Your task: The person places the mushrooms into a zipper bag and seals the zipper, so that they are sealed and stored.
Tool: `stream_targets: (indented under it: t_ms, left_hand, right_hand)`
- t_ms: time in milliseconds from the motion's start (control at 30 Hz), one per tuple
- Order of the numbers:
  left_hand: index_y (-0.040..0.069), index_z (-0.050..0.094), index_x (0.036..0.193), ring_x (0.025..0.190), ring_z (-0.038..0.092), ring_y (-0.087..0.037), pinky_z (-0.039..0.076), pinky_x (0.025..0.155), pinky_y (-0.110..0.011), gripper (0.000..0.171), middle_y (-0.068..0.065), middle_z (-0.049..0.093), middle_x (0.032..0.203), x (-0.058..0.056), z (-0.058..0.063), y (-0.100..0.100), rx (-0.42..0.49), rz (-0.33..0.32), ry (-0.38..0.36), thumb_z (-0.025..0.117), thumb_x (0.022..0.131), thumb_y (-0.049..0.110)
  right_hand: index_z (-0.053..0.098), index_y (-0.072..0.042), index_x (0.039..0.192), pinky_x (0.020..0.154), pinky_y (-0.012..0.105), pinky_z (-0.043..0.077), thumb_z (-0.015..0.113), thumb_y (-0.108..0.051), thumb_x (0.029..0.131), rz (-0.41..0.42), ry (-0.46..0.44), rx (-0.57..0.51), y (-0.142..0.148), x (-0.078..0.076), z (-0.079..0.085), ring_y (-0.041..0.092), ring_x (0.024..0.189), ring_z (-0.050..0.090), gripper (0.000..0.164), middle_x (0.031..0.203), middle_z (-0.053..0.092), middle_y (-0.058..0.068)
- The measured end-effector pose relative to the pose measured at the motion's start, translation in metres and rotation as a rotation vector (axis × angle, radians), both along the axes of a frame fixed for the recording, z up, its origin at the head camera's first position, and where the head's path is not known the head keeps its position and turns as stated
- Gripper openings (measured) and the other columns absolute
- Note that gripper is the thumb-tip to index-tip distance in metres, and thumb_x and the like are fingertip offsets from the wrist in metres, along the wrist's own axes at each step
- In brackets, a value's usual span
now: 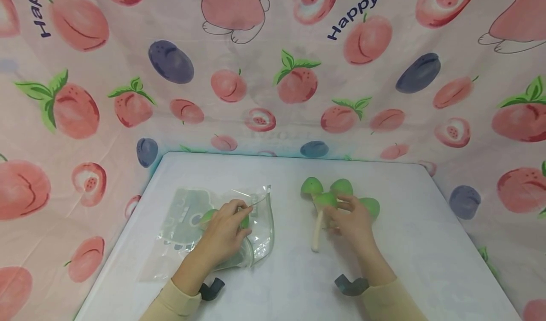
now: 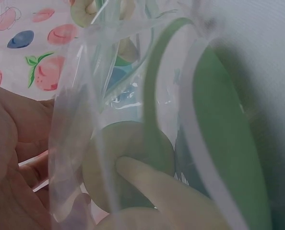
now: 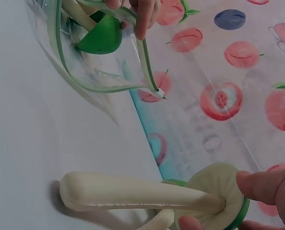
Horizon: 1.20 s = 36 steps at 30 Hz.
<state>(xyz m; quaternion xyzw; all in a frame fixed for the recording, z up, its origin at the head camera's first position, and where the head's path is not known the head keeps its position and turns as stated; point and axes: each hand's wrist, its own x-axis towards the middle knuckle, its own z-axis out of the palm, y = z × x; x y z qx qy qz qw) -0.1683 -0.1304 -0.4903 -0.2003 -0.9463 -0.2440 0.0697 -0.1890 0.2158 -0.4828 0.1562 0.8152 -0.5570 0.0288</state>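
Inside a clear zip bag [image 1: 262, 226] with a green-edged opening lie green-capped toy mushrooms, one cap [image 3: 104, 36] showing near the mouth. My left hand [image 1: 226, 233] pinches the upper rim of this bag, its fingers [image 3: 144, 19] bent over the zip edge. The bag's mouth gapes toward the right side. To the right, my right hand [image 1: 351, 219] grips a toy mushroom [image 3: 142, 194] at its cap, thumb on one side and fingers on the other. Its pale stem [image 1: 317, 235] points toward the front of the table.
More toy mushrooms lie around the right hand, with caps at the far left [image 1: 312, 186], behind [image 1: 341, 187] and at the right [image 1: 370, 208]. The white table [image 1: 290, 288] meets a fruit-printed cloth [image 1: 264, 65] behind and at both sides.
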Motion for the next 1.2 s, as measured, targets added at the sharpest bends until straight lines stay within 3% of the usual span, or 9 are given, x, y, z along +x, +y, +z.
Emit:
stream_targets:
  t_ms: [667, 1200]
  left_hand:
    - [0.012, 0.068, 0.145, 0.125, 0.06, -0.024, 0.051, 0.101, -0.044, 0.056, -0.002, 0.062, 0.14, 0.001, 0.001, 0.003, 0.005, 0.012, -0.021, 0.086, 0.092, 0.017]
    - [0.012, 0.069, 0.143, 0.122, 0.061, -0.023, 0.053, 0.099, -0.043, 0.056, -0.002, 0.063, 0.139, 0.002, 0.0, 0.003, 0.001, 0.016, 0.0, 0.087, 0.091, 0.016]
  right_hand:
    - [0.049, -0.009, 0.155, 0.076, 0.039, 0.068, 0.079, -0.026, 0.099, -0.011, 0.104, -0.148, -0.034, 0.008, 0.002, 0.037, 0.119, 0.071, 0.066, 0.154, 0.055, 0.022]
    - [0.053, -0.01, 0.148, 0.07, 0.037, 0.068, 0.079, -0.022, 0.099, 0.002, 0.143, -0.235, -0.068, 0.012, 0.004, 0.032, 0.109, 0.078, 0.057, 0.151, 0.059, 0.02]
